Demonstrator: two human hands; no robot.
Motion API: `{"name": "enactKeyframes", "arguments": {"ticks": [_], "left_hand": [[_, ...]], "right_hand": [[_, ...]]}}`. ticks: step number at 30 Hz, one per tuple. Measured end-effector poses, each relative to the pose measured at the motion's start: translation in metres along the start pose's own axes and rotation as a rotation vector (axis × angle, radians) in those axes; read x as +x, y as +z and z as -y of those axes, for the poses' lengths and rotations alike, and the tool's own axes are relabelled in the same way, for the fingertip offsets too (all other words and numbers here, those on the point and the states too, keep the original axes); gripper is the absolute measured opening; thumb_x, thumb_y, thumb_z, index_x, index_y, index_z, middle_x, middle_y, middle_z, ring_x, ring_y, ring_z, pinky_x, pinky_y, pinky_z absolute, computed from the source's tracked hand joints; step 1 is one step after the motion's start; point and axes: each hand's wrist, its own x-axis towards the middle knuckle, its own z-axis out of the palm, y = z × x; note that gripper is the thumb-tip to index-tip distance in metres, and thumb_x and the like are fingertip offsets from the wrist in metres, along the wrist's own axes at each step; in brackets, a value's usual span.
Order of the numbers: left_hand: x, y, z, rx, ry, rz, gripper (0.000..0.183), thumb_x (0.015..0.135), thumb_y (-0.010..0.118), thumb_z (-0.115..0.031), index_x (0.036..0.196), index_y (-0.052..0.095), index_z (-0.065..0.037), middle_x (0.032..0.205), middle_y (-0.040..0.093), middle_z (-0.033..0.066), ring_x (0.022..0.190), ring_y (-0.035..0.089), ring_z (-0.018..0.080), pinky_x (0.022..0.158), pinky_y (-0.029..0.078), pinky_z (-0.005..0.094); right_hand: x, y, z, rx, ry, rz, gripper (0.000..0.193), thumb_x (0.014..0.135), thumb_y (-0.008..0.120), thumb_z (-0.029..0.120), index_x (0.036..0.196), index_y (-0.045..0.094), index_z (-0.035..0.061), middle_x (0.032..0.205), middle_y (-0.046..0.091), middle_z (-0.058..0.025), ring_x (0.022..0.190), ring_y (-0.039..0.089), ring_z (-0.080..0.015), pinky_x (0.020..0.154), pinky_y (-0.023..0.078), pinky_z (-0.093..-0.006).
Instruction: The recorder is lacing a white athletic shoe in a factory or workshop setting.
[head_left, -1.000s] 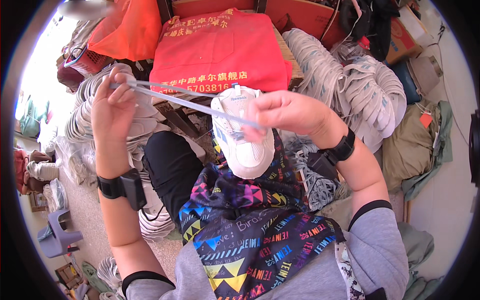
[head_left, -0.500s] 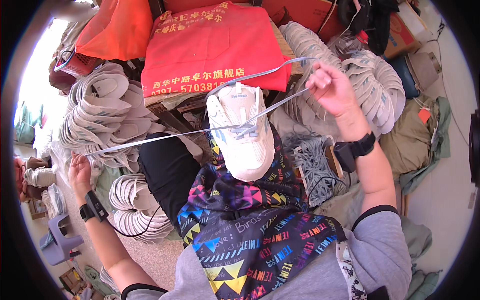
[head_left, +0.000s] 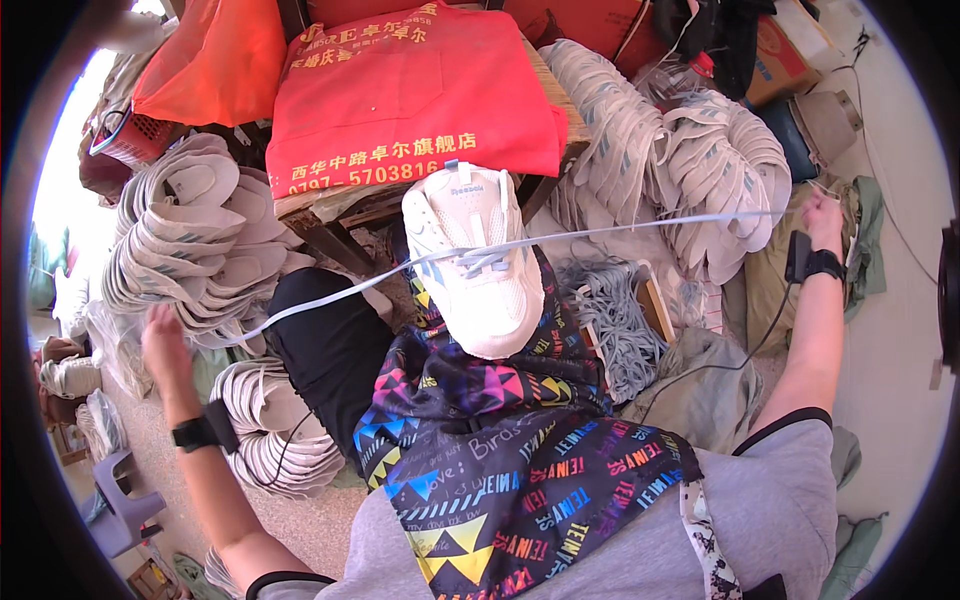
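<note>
A cream-white sneaker (head_left: pixel 492 310) rests on my apron-covered lap, its toe toward me. A flat light-blue shoelace (head_left: pixel 590 231) threads through its lower eyelets. Both of its long ends stretch out sideways, one across my left knee, the other over the box of laces. My left hand (head_left: pixel 168 350), smeared by motion, is closed at the left end, low beside the stacked shoe uppers. Far out to the right, my right hand (head_left: pixel 823 222) pinches the other end, fingers together. Neither hand touches the sneaker.
A red cloth (head_left: pixel 410 105) covers a wooden table behind the sneaker. Stacked shoe uppers (head_left: pixel 180 235) lie at left, and more uppers (head_left: pixel 720 180) at right. Near my right thigh sits a box of blue-grey laces (head_left: pixel 625 335). A purple stool (head_left: pixel 125 500) stands lower left.
My right hand has swung outward and down to the right, pulling the lace out nearly straight. My left hand has dropped slightly. The loop above the sneaker's tongue is gone.
</note>
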Motion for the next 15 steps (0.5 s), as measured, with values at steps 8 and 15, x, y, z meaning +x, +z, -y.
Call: {"name": "enactKeyframes", "arguments": {"ticks": [8,15], "left_hand": [[-0.200,0.273,-0.051,-0.003,-0.153,0.725,0.025,0.097,0.042,-0.004,0.118,0.053,0.005,0.107,0.064,0.0147,0.095,0.067,0.0225,0.087,0.053,0.0326],[-0.237,0.324,-0.037,0.081,-0.169,0.860,0.022,0.103,0.041,-0.011,0.110,0.060,-0.002,0.095,0.065,0.0055,0.078,0.065,0.0106,0.070,0.051,0.0223]], "right_hand": [[-0.160,0.218,0.059,0.121,0.393,0.536,0.016,0.090,0.056,0.014,0.101,0.067,0.0091,0.064,0.048,0.0087,0.042,0.028,-0.0010,0.037,0.019,-0.0187],[-0.295,0.325,0.094,0.314,0.103,1.074,0.019,0.097,0.053,0.015,0.110,0.056,0.0026,0.093,0.066,-0.0063,0.076,0.062,-0.0106,0.068,0.053,-0.0264]]}}
